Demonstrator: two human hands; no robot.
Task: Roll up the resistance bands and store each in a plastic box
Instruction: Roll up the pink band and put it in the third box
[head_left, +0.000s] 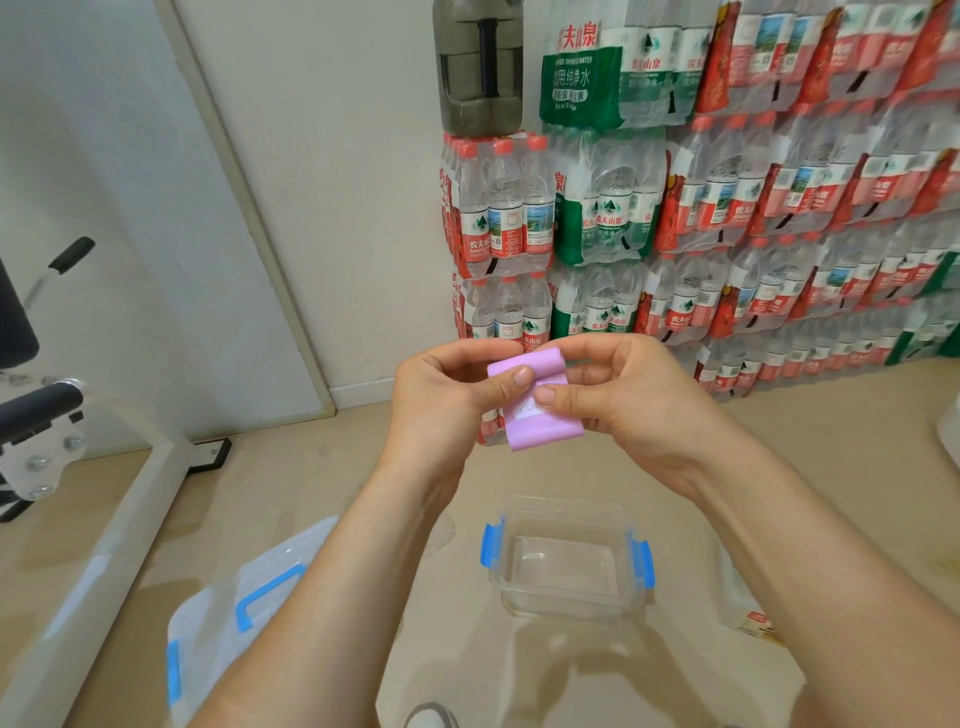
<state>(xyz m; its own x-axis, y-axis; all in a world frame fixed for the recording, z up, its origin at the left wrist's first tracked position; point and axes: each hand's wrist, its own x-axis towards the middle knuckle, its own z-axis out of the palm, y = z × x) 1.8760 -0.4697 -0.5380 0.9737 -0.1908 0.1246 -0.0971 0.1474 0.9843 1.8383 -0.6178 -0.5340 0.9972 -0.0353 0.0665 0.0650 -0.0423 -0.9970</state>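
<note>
A pink resistance band (535, 415) is held up in front of me, its top end curled into a small roll and its flat tail hanging down. My left hand (447, 400) pinches the roll from the left, thumb on its front. My right hand (618, 395) pinches it from the right, thumb on the band's white label. Below on the floor stands an open clear plastic box (566, 561) with blue side clips; nothing lies in it. A clear lid with blue clips (239, 608) lies to its left, partly hidden by my left forearm.
Stacked packs of bottled water (727, 197) line the wall ahead and to the right. A large dark jug (480, 67) sits on one stack. A white frame leg (98, 566) and exercise equipment (36, 415) stand at left. A crumpled clear wrapper (748, 608) lies right of the box.
</note>
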